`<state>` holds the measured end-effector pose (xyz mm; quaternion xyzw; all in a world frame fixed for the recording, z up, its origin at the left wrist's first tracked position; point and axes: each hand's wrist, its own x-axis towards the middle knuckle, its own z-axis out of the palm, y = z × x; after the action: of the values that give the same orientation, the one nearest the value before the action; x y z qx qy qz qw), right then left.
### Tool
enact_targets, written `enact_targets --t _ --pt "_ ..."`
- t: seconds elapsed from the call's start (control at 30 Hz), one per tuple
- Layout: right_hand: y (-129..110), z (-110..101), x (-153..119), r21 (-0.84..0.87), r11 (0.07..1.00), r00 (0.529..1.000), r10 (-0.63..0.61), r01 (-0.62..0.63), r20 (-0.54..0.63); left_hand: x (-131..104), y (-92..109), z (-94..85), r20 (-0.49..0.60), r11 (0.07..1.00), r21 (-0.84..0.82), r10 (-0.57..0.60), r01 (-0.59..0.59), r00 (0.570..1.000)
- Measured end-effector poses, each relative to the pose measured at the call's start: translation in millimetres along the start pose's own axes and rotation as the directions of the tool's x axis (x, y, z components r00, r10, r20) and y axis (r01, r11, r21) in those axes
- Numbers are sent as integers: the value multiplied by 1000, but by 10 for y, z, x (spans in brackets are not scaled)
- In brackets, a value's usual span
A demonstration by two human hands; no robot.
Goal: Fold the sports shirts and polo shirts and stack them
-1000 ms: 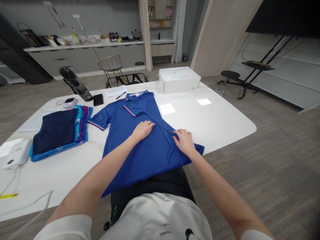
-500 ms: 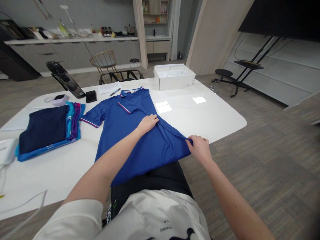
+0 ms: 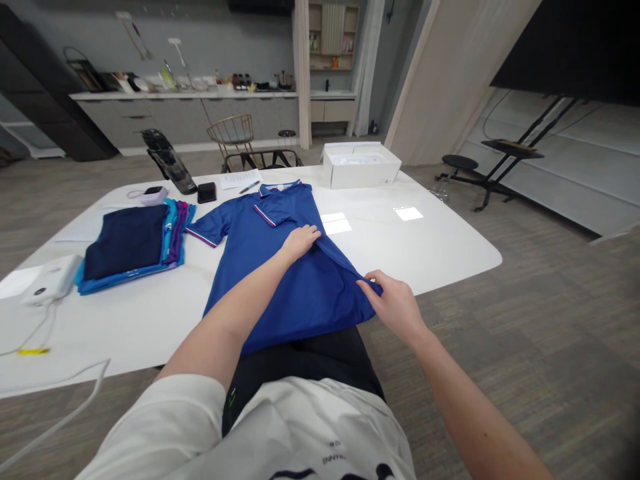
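A blue polo shirt (image 3: pixel 280 293) lies on the white table, its collar toward the far side and its hem hanging over the near edge. One sleeve, trimmed in red and white, is folded in across the chest; the other points left. My left hand (image 3: pixel 301 241) is closed on the shirt's right side, fingers together at the folded edge. Between thumb and fingers, my right hand (image 3: pixel 395 303) pinches the hem corner, lifted a little beyond the table edge. The cloth between both hands is drawn into a slanting fold.
On the left of the table (image 3: pixel 440 240) sits a stack of folded clothes (image 3: pixel 127 243), near a white power strip (image 3: pixel 53 280). Behind them are a dark bottle (image 3: pixel 170 163), a black wallet-like item (image 3: pixel 207 193), paper (image 3: pixel 240 179) and a pen (image 3: pixel 250 187). A white box (image 3: pixel 360 170) stands at the back.
My right hand has drawn the hem corner slightly inward, to the left. The left hand keeps its place on the shirt. The camera view has shifted left and up.
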<state>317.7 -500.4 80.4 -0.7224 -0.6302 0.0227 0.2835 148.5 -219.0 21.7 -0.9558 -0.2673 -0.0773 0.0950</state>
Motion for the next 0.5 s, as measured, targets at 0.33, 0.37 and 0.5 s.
enact_targets --t 0.33,0.37,0.5 --pt "-633 436 -371 205 918 870 -388 338 305 -805 -286 -365 34 996 -1 86 -86 996" --pt "-649 527 -413 210 908 841 -416 363 345 -888 -229 -328 56 994 -13 109 -108 992" --pt "-573 801 -493 238 898 799 -438 370 412 -1112 56 -184 40 979 -142 151 -144 988"
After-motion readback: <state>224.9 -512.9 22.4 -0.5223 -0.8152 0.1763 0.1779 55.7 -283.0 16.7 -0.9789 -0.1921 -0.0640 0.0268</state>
